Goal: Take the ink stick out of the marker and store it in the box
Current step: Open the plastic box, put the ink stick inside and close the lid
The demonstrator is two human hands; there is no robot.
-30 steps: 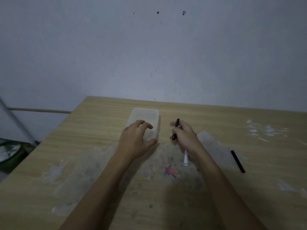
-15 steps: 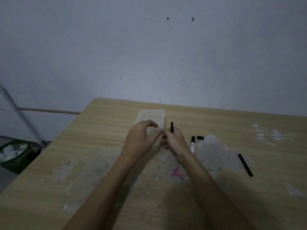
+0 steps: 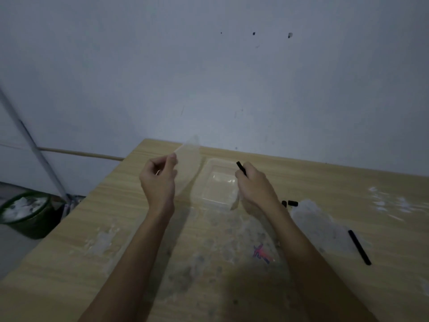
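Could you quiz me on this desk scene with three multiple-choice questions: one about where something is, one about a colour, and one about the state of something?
1. Where is the loose black stick?
A. inside the box
B. on the table right of the right arm
C. in the bucket

2. What colour is the stick in the right hand?
A. black
B. white
C. red

3. What state is the clear box in?
A. closed
B. open, lid lifted in the left hand
C. upside down

Answers: B, it lies on bare wood at the right; A, its dark tip pokes above the fingers; B, the lid is raised clear of the tray.
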